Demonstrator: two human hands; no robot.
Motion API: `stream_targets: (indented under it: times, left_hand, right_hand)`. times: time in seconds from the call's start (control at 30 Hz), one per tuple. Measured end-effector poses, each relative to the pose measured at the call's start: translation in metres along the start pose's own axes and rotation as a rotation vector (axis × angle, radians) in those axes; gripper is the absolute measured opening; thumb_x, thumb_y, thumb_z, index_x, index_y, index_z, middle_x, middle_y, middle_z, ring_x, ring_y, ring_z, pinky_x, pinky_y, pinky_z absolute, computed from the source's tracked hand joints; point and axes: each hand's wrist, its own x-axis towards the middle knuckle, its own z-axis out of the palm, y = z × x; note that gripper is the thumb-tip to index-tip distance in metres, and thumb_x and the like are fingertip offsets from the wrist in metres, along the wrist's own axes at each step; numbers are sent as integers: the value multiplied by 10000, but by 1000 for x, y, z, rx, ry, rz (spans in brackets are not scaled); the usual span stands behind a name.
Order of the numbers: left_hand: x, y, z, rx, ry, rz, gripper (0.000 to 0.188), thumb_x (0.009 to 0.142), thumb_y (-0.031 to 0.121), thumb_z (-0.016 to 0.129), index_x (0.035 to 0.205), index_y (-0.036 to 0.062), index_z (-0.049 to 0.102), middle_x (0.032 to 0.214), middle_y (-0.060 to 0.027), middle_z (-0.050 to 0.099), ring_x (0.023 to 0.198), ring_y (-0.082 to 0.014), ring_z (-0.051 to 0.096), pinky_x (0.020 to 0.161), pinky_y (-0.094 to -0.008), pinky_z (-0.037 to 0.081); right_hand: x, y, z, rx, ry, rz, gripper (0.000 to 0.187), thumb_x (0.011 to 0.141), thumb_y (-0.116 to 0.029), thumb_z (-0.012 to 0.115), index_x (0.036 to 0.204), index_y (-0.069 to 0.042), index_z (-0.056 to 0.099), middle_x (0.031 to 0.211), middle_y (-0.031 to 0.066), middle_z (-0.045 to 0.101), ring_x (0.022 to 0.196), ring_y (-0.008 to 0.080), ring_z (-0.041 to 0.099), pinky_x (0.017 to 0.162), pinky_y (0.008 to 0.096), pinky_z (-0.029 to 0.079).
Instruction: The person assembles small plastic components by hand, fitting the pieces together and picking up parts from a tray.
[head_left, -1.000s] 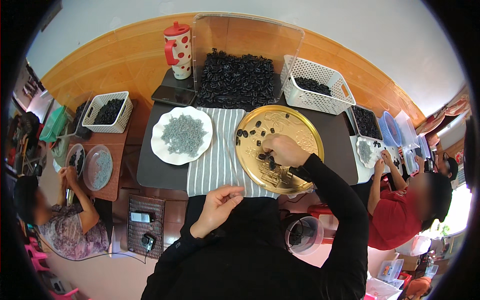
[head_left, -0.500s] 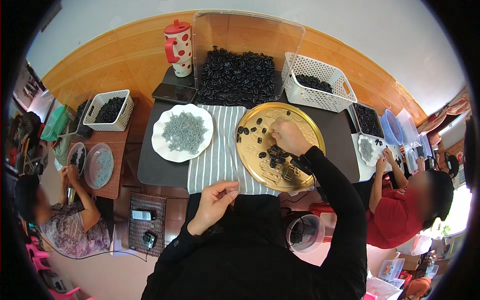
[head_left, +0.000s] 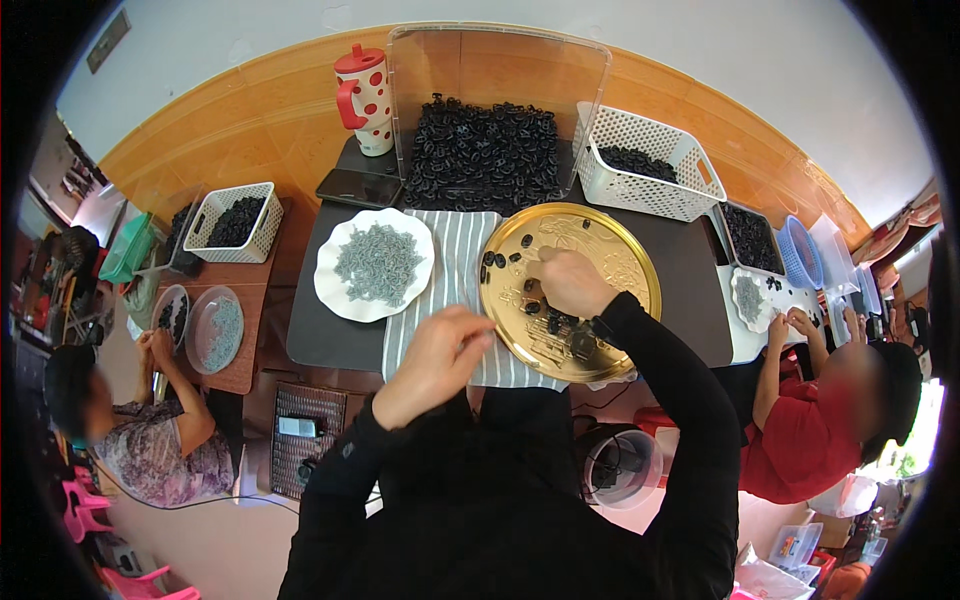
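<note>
1. On the dark tabletop [head_left: 690, 280], the round gold tray [head_left: 622, 250] sits right of centre, its left part just beside or over the striped cloth [head_left: 455, 262]; the white scalloped plate [head_left: 328, 290] of small grey pieces [head_left: 376, 264] lies left of the cloth.
2. The person's right hand [head_left: 575, 284] is over the tray, plainly the nearer one to what lies there. Its forearm comes in from the near right, wrist bent so that the hand points far and left, back upward.
3. The left hand [head_left: 437, 352] hangs over the near part of the cloth, pointing right and far toward the tray, apart from the tray's pieces.
4. The right fingers curl inward, tips turned left; whether they pinch anything cannot be told. The left thumb lies close to the left fingers, and whether something sits between them is also unclear.
5. The black pieces [head_left: 554, 322] on the tray cluster just near of the right hand, partly hidden by it. A looser group [head_left: 500, 260] lies left of its fingertips, several ovals with long axes running roughly near to far.
</note>
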Motion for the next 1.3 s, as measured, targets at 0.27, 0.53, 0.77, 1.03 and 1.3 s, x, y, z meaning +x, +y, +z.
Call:
stream_targets:
  times: [0.27,0.53,0.77,1.03,1.3]
  left_hand:
    - [91,-31,24,680,168,170,141,740,84,644,851,11,689,838,-130,569,869,-331,533,734,-418,443]
    - [116,-55,51,822,98,129,109,665,52,614,712,-9,691,897,-160,549,944,-324,484,769,-418,412]
    - [122,-71,50,632,108,106,71,671,74,676,723,38,708,905,-114,568,960,-319,493,785,-435,419]
    - [117,-74,47,623,72,128,55,678,72,673,717,47,702,906,-118,584,942,-327,504,784,-444,422]
    - [116,-48,56,889,-42,268,90,650,46,604,686,4,675,862,-118,590,948,-285,495,816,-399,371]
  right_hand:
    - [-55,-37,-29,910,181,395,153,796,4,573,925,23,654,813,144,634,731,286,626,665,335,484]
    - [-114,-73,-22,1006,377,361,178,848,46,559,1012,35,628,820,71,582,770,129,577,678,235,441]
    - [-130,-77,-5,1198,520,458,163,856,56,565,1003,38,632,817,31,583,720,85,555,645,223,448]
    - [-132,-83,13,1262,535,465,147,857,51,575,993,39,629,808,26,585,705,70,546,624,208,439]
    - [-136,-87,22,1340,528,531,128,869,18,598,993,32,625,792,31,634,675,79,594,626,193,472]
